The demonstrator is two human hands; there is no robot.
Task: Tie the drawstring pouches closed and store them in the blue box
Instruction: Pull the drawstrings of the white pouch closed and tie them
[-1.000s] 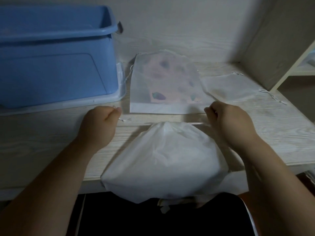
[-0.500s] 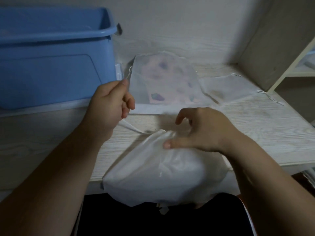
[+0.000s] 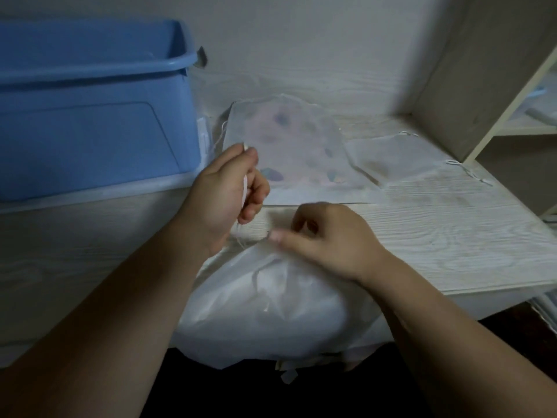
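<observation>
Desk (image 3: 452, 236): pale wood-grain.
Blue box (image 3: 90, 131): rear left on desk, contents unseen.
Filled white pouch (image 3: 271, 312): overhangs near edge, mouth gathered.
Patterned pouch (image 3: 289, 140), flat pouch (image 3: 388, 158): lie flat behind.
Left hand (image 3: 223, 194): fingers curled round drawstring (image 3: 244, 188), raised above mouth.
Right hand (image 3: 328, 239): at mouth, fingers curled; hold on cord unclear.
Step, judged: knotting.
Next: cross cord ends, cinch, lift pouch into box.

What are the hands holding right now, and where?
Left hand grips the drawstring partway along; right hand sits at the gathered mouth of the white pouch, hold unclear.
</observation>
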